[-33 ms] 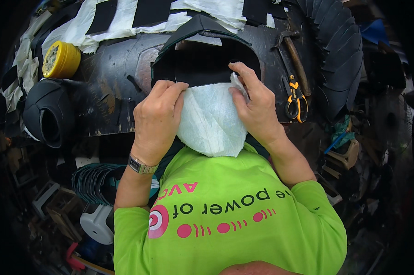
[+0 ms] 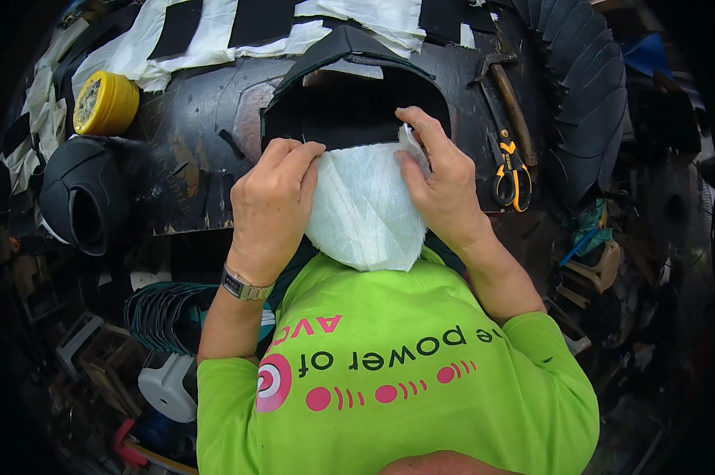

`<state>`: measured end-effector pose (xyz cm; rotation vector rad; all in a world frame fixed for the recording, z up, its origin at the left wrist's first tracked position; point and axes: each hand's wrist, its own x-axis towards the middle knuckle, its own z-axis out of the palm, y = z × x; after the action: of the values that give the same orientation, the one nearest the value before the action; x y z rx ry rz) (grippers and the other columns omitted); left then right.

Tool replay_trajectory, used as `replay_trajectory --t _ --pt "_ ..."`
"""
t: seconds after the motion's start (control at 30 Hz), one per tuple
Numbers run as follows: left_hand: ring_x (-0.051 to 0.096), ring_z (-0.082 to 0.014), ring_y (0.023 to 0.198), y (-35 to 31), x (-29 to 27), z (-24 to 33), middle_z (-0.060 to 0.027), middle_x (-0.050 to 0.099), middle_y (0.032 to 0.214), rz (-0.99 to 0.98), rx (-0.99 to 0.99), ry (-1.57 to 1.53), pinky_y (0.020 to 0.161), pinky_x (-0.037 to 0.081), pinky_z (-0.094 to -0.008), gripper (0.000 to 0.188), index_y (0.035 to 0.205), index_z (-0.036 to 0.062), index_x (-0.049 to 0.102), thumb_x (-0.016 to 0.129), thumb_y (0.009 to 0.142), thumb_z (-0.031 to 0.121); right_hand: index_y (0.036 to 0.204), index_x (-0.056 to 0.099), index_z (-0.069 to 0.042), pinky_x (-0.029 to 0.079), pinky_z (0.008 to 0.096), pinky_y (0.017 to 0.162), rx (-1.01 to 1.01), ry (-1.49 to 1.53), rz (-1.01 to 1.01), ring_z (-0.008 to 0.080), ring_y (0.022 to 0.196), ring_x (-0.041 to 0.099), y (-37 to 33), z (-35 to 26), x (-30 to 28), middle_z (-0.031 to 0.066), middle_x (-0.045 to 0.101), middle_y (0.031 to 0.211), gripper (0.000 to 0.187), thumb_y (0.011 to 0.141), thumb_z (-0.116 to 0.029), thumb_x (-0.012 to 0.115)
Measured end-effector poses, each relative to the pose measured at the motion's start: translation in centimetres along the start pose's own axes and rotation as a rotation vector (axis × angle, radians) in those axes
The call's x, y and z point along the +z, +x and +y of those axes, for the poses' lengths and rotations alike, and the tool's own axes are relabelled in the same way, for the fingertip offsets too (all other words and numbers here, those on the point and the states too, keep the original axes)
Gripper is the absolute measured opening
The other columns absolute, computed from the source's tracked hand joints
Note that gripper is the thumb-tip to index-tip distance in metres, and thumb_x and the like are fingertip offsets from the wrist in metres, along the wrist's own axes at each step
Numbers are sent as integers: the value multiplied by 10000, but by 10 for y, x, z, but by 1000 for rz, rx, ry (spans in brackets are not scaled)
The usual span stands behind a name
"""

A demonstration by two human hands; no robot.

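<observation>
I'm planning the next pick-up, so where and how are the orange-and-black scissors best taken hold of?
Probably by the handle loops of the scissors, coming from the person's side. The loops lie at the near edge of the dark worktop, while the blades point away and run close beside the hammer, which likely leaves less room there.

Passage opens between yellow tub (image 2: 117,104) and black piece (image 2: 345,112); scissors (image 2: 508,150) obstruct the right.
</observation>
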<state>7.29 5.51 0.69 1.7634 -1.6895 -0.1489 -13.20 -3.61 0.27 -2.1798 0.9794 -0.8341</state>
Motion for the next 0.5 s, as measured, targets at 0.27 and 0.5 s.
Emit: replay_trajectory --t 0.27,0.5 --pt "713 -271 762 2 2 0 -86 695 916 -22 -50 15 672 569 -330 133 1019 44 750 734 887 46 1321 554 -8 570 445 899 12 -28 57 441 1101 669 -3 4 9 249 674 1221 457 883 35 674" --pt "672 -217 1033 2 4 9 -40 687 1091 -48 11 256 810 517 -349 223 1051 66 752 735 828 69 1344 501 -23 571 471 874 -43 -113 66 446 1082 668 -5 6 12 240 669 1233 523 859 38 686"
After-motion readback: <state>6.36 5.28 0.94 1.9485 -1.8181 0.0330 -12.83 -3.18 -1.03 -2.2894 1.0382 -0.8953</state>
